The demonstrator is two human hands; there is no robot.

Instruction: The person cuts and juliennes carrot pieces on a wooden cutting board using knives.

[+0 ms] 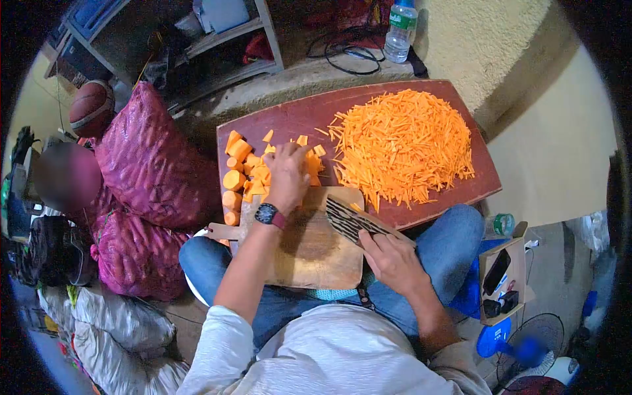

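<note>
My left hand, with a watch on the wrist, reaches palm-down over cut carrot chunks at the far edge of the cutting board. Its fingers are spread over the pieces, and the palm side is hidden. In my right hand is a knife with a broad blade patterned in dark and light stripes. The blade lies over the right part of the wooden cutting board, which rests across my lap. A large heap of carrot strips covers the right side of the red-brown table.
Thick carrot pieces line the table's left edge. Pink mesh sacks and white sacks stand at the left. A water bottle is at the back; an open box and a fan are at the right.
</note>
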